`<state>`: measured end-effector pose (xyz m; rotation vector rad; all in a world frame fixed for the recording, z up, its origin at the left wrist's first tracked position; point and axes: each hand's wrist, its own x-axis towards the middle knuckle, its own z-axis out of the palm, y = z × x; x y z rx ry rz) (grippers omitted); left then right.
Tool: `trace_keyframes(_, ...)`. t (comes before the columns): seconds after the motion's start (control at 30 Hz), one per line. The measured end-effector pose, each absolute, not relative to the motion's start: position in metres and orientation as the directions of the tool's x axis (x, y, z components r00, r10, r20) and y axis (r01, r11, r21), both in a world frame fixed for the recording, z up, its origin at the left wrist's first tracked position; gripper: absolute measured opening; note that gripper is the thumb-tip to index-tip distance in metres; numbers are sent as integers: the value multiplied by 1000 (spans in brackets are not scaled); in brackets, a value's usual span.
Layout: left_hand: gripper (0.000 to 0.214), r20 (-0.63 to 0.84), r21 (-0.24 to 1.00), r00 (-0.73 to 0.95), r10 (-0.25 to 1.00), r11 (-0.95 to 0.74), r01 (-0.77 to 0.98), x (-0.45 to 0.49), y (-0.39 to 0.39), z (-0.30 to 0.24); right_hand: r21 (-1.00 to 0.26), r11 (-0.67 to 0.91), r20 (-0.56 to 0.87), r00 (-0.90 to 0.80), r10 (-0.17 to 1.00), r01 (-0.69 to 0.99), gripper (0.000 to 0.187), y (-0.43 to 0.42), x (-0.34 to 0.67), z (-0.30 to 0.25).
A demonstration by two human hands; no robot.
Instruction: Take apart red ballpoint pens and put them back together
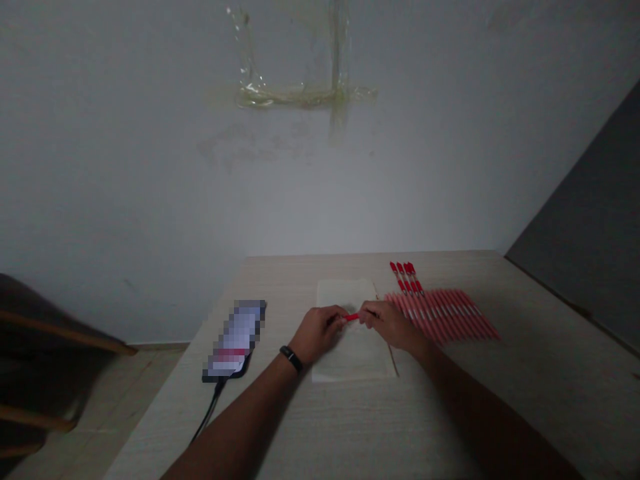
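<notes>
Both my hands meet over a pale sheet (345, 367), gripping a red pen (353, 317) that lies roughly level between them. My left hand (320, 330), with a black band at the wrist, pinches the pen's left end. At the other end, the fingers of my right hand (390, 323) are closed on it. Only a short red stretch shows in the gap; the fingers hide the rest. Just right of my right hand lies a row of pinkish-red pens (445, 313), side by side and slanted. Several brighter red pens (407, 279) lie behind that row.
On the left of the table (350, 433) lies a phone (235, 340), its screen blurred, with a black cable (207, 413) running toward me. A thin brown strip (393, 360) runs along the sheet's right edge. Behind the table stands a wall (310, 207) with peeling tape (295, 99).
</notes>
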<state>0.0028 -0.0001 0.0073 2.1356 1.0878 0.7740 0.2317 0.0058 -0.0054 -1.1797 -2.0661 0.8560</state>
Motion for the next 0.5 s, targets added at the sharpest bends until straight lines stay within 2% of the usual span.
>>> trace_keyframes(0.5, 39, 126, 843, 533, 836, -374, 387, 1, -2, 9, -697, 517, 281, -475, 834, 496, 29, 4, 234, -7)
